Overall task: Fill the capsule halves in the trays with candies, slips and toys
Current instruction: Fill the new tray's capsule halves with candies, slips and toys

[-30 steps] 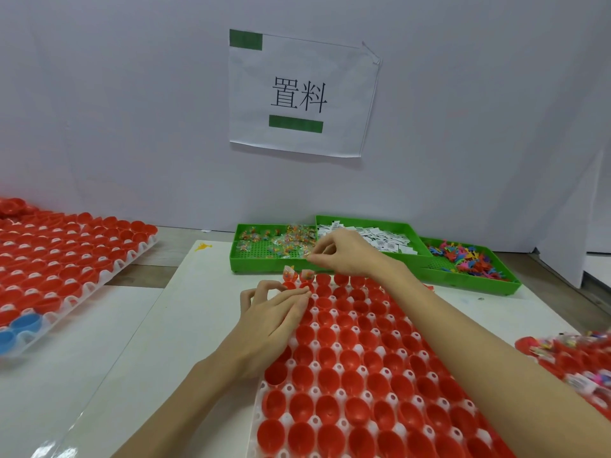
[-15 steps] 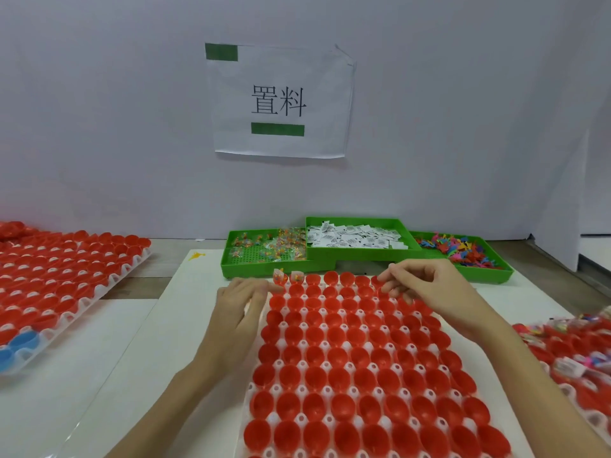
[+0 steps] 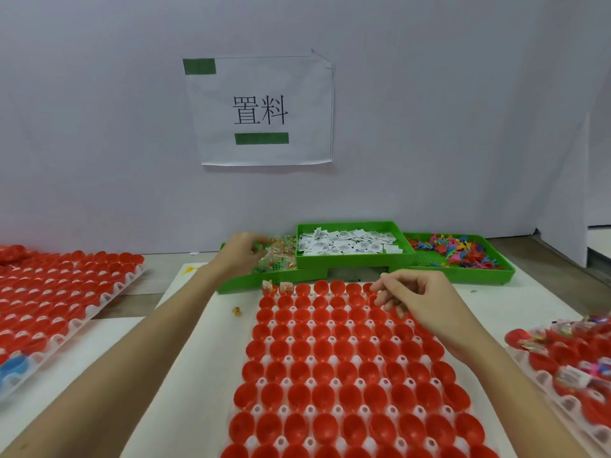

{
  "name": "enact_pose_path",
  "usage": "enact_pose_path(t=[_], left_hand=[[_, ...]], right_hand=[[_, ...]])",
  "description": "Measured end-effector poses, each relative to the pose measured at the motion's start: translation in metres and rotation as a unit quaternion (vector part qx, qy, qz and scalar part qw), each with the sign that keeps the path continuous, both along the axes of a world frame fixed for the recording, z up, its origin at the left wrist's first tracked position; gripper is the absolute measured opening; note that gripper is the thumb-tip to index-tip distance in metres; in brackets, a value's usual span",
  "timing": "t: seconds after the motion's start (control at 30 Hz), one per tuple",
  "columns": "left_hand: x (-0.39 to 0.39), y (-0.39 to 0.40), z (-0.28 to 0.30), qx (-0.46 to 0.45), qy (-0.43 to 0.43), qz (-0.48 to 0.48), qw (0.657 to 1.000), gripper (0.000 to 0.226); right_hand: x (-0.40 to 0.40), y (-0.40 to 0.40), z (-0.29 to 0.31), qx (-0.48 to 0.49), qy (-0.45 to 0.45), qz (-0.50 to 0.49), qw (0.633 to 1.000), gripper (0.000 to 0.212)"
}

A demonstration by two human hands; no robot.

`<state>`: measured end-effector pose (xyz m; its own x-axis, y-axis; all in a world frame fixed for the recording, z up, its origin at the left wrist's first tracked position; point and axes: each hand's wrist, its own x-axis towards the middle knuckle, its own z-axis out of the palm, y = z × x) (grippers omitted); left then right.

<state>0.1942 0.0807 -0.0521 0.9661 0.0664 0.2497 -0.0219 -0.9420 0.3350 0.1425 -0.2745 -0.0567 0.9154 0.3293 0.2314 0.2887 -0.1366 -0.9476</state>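
Note:
A white tray [image 3: 310,359] of red capsule halves [image 3: 330,401] lies in front of me. Two halves in its far-left corner hold wrapped candies [image 3: 276,287]. My left hand [image 3: 243,251] reaches into the green candy tray [image 3: 246,281], its fingertips bunched on the candies [image 3: 281,256] there. My right hand [image 3: 415,300] hovers over the capsule tray's far-right corner with fingers loosely curled, and nothing shows in it. White slips [image 3: 347,246] fill the middle green tray, and coloured toys [image 3: 458,252] fill the right one.
Another tray of red halves [image 3: 66,292] lies at the left, with a blue half [image 3: 13,366] at its near end. A tray with filled halves [image 3: 575,361] sits at the right edge. One loose candy [image 3: 237,311] lies on the white board. A paper sign [image 3: 264,110] hangs on the wall.
My left hand has left the capsule tray's far-left corner and reached into the candy tray. My right hand moved from the candy tray to the capsule tray's far-right corner.

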Motion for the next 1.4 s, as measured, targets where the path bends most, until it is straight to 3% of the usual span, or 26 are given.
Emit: enact_pose_path(t=[0.13, 0.3, 0.47, 0.6, 0.83, 0.97, 1.2, 1.4], left_hand=[[0.023, -0.012, -0.006, 0.068, 0.072, -0.049, 0.994, 0.027], [0.032, -0.014, -0.017, 0.029, 0.002, -0.015, 0.999, 0.016], [0.016, -0.009, -0.018, -0.052, -0.102, 0.012, 0.993, 0.015], [-0.022, -0.016, -0.014, -0.147, -0.210, 0.034, 0.966, 0.017], [-0.123, -0.054, -0.041, -0.339, -0.202, -0.004, 0.919, 0.024], [-0.155, -0.064, -0.048, -0.387, -0.211, -0.026, 0.897, 0.023], [-0.163, -0.064, -0.056, -0.414, -0.245, -0.008, 0.877, 0.026], [-0.161, -0.070, -0.069, -0.487, -0.242, 0.047, 0.838, 0.029]], right_hand=[[0.004, -0.004, 0.000, 0.003, -0.005, -0.013, 1.000, 0.027], [0.007, -0.007, -0.002, -0.007, -0.009, -0.028, 1.000, 0.026], [0.006, -0.009, 0.001, -0.010, -0.011, -0.041, 0.999, 0.026], [0.005, -0.010, 0.002, -0.023, -0.014, -0.050, 0.998, 0.026], [0.003, -0.009, 0.003, -0.035, -0.020, -0.048, 0.998, 0.026], [-0.001, -0.004, 0.006, -0.035, -0.050, -0.046, 0.997, 0.021], [0.025, 0.040, 0.012, -0.196, -0.155, -0.097, 0.963, 0.020], [0.088, 0.086, 0.028, -0.353, -0.166, -0.101, 0.915, 0.022]])
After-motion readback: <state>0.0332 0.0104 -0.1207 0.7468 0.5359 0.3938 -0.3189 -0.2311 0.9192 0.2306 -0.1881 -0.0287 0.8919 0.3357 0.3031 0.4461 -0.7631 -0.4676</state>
